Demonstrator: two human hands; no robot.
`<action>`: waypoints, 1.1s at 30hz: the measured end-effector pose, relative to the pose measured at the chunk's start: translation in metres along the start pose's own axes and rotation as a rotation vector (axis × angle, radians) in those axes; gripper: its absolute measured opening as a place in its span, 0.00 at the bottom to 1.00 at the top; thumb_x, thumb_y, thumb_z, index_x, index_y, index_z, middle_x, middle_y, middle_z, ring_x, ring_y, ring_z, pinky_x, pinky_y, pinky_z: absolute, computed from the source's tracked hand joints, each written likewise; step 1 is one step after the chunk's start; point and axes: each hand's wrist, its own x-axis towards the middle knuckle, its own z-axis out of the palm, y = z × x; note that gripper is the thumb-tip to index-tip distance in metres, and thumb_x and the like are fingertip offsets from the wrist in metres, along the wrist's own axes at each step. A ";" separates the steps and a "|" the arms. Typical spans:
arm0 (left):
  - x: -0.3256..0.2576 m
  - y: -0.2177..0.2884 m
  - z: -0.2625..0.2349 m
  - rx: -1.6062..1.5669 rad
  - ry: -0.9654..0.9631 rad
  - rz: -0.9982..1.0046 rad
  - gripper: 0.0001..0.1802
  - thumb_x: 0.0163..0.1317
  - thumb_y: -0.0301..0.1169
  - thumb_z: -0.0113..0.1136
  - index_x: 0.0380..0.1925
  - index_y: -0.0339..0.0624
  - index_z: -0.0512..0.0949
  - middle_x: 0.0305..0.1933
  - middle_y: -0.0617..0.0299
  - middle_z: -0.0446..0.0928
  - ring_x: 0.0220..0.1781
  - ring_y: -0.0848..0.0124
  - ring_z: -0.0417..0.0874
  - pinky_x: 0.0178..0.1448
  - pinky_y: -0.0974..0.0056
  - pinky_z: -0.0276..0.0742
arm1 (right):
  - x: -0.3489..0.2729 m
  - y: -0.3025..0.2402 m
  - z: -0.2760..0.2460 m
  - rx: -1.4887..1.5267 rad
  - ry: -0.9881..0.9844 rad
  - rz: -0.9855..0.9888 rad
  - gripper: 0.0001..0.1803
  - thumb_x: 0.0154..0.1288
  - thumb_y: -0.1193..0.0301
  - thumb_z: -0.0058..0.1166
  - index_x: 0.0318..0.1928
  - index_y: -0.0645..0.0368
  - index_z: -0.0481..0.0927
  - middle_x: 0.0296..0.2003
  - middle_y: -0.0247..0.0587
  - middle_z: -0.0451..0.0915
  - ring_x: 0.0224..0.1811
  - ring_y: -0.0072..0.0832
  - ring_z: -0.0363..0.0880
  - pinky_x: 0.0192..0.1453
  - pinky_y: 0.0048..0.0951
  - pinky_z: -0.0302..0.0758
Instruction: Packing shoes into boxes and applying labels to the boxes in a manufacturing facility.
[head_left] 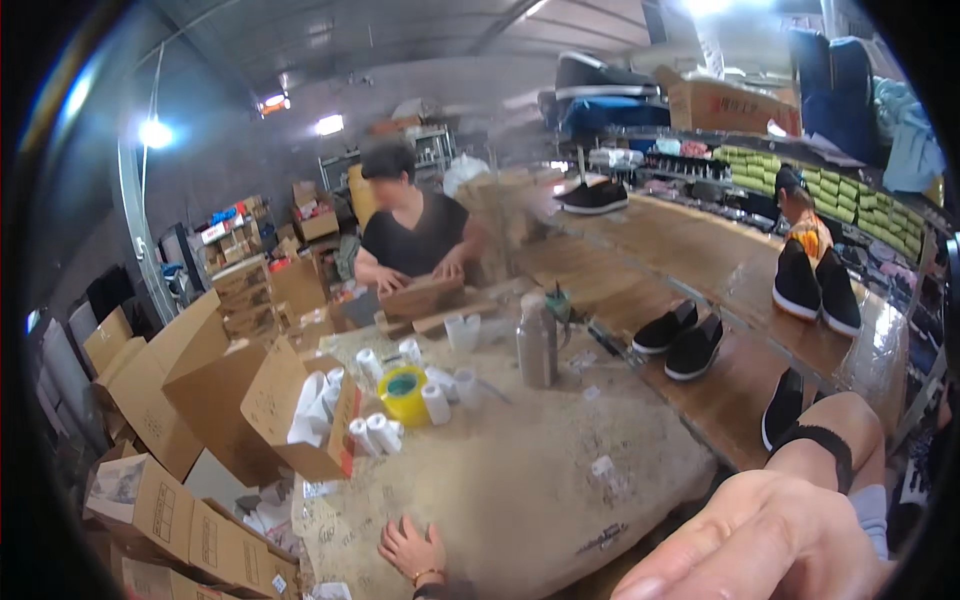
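My left hand (410, 548) lies palm down on the brown-covered table (500, 500), fingers spread, holding nothing. Very near the camera at the lower right is my right hand (740, 540), raised, with a dark band at the wrist. Its fingers point to the lower left and run partly out of the picture, so their grip is hidden. Behind that wrist stands a black shoe (783, 408) with a white sole edge. Beyond my left hand are several white rolls (384, 433), a yellow roll of tape (418, 405) and an open carton (258, 412) with white paper inside.
A bottle (537, 345) and white cups (462, 332) stand farther back. Across the table, a person in black (415, 230) handles cardboard. Cartons (180, 515) crowd the left. Along the right, a brown shelf (690, 255) bears black shoes (693, 350); another person (800, 215) is beyond.
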 end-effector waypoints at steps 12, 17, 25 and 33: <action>0.002 -0.005 -0.015 0.060 -0.074 -0.008 0.29 0.50 0.43 0.61 0.52 0.44 0.71 0.57 0.49 0.65 0.64 0.52 0.61 0.68 0.45 0.53 | 0.020 0.069 -0.010 -0.054 0.275 -0.027 0.23 0.69 0.64 0.47 0.58 0.67 0.67 0.54 0.58 0.71 0.59 0.49 0.70 0.65 0.42 0.68; 0.014 0.005 -0.002 0.040 -0.075 0.004 0.29 0.52 0.40 0.60 0.54 0.44 0.70 0.57 0.49 0.65 0.64 0.52 0.61 0.68 0.45 0.54 | -0.034 0.177 -0.006 -0.053 1.129 0.395 0.40 0.49 0.61 0.67 0.58 0.69 0.65 0.51 0.46 0.75 0.52 0.32 0.76 0.54 0.34 0.75; 0.016 0.016 -0.004 0.050 -0.101 0.029 0.28 0.54 0.39 0.58 0.56 0.43 0.70 0.59 0.50 0.64 0.63 0.53 0.61 0.68 0.47 0.52 | -0.209 0.374 -0.093 -1.074 0.405 1.250 0.29 0.38 0.74 0.61 0.48 0.59 0.72 0.44 0.53 0.73 0.51 0.52 0.71 0.54 0.41 0.70; 0.020 0.012 -0.009 0.109 -0.143 0.038 0.29 0.55 0.38 0.56 0.58 0.44 0.68 0.62 0.51 0.62 0.65 0.53 0.60 0.69 0.47 0.50 | -0.115 0.446 -0.165 -0.909 0.271 0.882 0.38 0.38 0.74 0.63 0.57 0.50 0.71 0.50 0.50 0.72 0.53 0.46 0.72 0.61 0.33 0.68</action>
